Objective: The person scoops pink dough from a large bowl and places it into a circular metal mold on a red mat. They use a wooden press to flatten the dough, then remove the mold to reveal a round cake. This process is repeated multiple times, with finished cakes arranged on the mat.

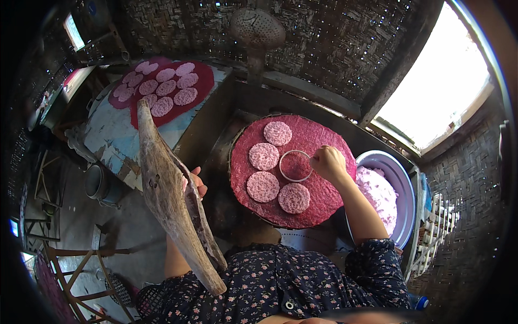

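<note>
Far tray: a dark red mat [200, 81] lies on the worn blue-white surface [116, 137] at upper left, carrying about a dozen pink round cakes [166, 87], set close but mostly apart.
Left hand: the left hand [195, 182] holds up a long, weathered wooden paddle [167, 189]; the fingers are wrapped round its far side, so only their tips show past the edge. The paddle stands tilted, its narrow end up near the far tray, its broad end down by the floral sleeve.
Round tray: a red, woven-looking disc [318, 202] sits in the middle on a dark stand, bearing four pink cakes [263, 186] in a loose arc along its left half.
Ring mould: a thin metal ring [295, 166] rests flat on the disc, just right of the cakes, showing red mat inside it.
Right hand: the right hand [329, 162] is over the ring's right rim, fingers pinched together; whether they grip the rim or hold a pinch of filling I cannot tell.
Basin: a pale blue bowl [402, 186] just right of the disc holds a heap of pink crumbly mix [377, 191].
Risk: the ring could slide into the neighbouring cake and dent its edge if nudged sideways; the raised paddle, held one-handed, could tip onto the disc; loose mix could scatter between bowl and ring.
</note>
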Demonstrator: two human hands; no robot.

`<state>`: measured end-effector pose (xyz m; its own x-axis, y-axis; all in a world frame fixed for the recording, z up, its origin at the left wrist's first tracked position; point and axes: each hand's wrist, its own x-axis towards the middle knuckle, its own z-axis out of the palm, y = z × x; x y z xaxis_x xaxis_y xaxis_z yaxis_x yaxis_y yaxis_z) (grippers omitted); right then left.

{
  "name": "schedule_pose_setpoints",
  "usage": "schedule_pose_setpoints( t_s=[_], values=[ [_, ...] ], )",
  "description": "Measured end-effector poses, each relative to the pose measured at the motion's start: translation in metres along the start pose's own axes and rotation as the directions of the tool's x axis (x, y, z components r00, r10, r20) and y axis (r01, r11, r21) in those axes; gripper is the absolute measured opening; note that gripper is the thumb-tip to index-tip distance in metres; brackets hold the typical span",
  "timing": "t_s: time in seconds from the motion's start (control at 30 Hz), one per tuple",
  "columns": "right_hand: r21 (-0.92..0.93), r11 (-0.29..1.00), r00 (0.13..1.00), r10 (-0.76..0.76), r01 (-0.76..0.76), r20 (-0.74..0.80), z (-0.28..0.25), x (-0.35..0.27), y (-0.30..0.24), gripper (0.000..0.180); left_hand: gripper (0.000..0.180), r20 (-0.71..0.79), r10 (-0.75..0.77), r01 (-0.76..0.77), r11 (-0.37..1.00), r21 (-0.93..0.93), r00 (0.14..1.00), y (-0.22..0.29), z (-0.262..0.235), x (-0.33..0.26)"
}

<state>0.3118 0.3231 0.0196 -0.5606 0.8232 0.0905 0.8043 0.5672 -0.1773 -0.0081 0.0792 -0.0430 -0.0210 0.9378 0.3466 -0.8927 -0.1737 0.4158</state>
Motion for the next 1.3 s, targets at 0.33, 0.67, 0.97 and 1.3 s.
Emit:
schedule_pose_setpoints(
  t_s=[0.33, 0.67, 0.97, 1.3],
  values=[
    [0.022, 1.0, 0.999, 0.011, -0.012, 0.034, 0.01, -0.002, 0.001, 0.018, 0.057, -0.027, 0.009, -0.008, 1.0, 0.021, 1.0, -0.001, -0.002, 0.0],
    [0.652, 0.733, 0.964, -0.265, 0.194, 0.011, -0.041, -0.041, -0.051, 0.05, 0.056, -0.287, 0.336, 0.268, 0.103, 0.958, 0.897, -0.034, 0.07, 0.066],
    [0.894, 0.037, 0.788, -0.458, -0.447, 0.412, -0.07, -0.061, -0.025, 0.08, 0.06, 0.293, 0.18, -0.285, 0.884, 0.371, 0.939, -0.056, 0.085, 0.192],
    [0.663, 0.353, 0.612, -0.259, -0.66, 0.747, -0.098, -0.029, 0.029, 0.059, 0.06, -0.327, 0.003, -0.107, 0.948, -0.3, 0.945, -0.103, 0.034, 0.247]
  ],
)
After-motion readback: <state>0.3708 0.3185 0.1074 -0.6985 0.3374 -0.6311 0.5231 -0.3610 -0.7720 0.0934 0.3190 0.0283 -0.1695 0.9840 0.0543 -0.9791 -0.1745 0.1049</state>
